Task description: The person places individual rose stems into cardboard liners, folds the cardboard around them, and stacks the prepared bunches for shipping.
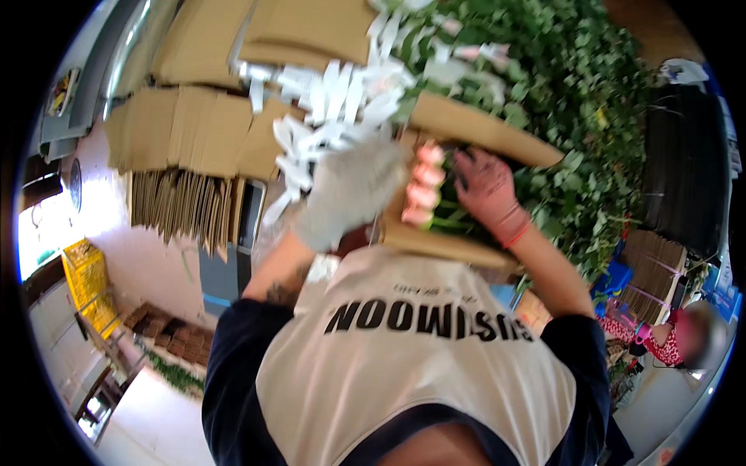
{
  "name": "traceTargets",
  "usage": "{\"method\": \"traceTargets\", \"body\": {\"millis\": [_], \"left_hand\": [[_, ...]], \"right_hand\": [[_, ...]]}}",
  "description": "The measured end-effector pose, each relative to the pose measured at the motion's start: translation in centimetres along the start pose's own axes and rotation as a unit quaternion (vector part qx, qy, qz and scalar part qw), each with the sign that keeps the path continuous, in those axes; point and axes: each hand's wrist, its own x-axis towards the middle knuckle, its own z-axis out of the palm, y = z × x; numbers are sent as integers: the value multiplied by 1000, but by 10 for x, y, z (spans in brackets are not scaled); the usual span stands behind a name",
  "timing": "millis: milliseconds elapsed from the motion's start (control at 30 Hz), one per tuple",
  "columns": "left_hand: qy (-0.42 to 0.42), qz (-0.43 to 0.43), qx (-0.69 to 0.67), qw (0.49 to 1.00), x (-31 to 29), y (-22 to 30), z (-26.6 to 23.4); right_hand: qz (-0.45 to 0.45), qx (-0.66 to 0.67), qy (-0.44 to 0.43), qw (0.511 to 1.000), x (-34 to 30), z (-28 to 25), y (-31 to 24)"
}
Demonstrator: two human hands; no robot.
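A row of pink roses (pixel 423 185) lies on a brown cardboard wrapper (pixel 451 242), their green stems pointing right. The wrapper's far flap (pixel 486 128) stands raised behind them. My right hand (pixel 489 190), in a red glove with dark fingertips, is over the stems just right of the blooms. Its fingers are bent but look apart, and I see nothing held in them. My left hand (pixel 353 190), in a whitish glove, is at the wrapper's left edge beside the blooms. Motion smears its fingers, so their grip is hidden.
White paper strips (pixel 334 97) lie beyond my left hand. Flat cardboard sheets (pixel 194 128) are stacked at the left. Leafy green stems (pixel 579 101) heap up at the far right. Yellow crates (pixel 89 283) stand at the left. Another person (pixel 676 338) is at the right rim.
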Motion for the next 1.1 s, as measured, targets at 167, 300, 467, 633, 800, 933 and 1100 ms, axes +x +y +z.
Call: {"method": "traceTargets", "body": {"millis": [167, 300, 467, 633, 800, 933, 1100], "left_hand": [[-82, 88, 85, 989, 11, 38, 28], [-151, 67, 133, 977, 11, 39, 23], [-124, 64, 143, 980, 3, 36, 30], [-52, 125, 103, 985, 6, 40, 31], [-151, 43, 115, 981, 10, 48, 22], [-154, 26, 135, 978, 11, 45, 29], [-111, 67, 133, 983, 5, 41, 33]], "right_hand": [[-15, -7, 3, 1000, 1, -10, -1], [-79, -35, -61, 994, 12, -66, -8], [-39, 102, 74, 991, 66, -114, 43], [127, -53, -64, 988, 123, -34, 190], [142, -58, -127, 980, 131, 4, 198], [108, -112, -70, 985, 126, -59, 197], [133, -143, 153, 969, 96, -169, 244]]}}
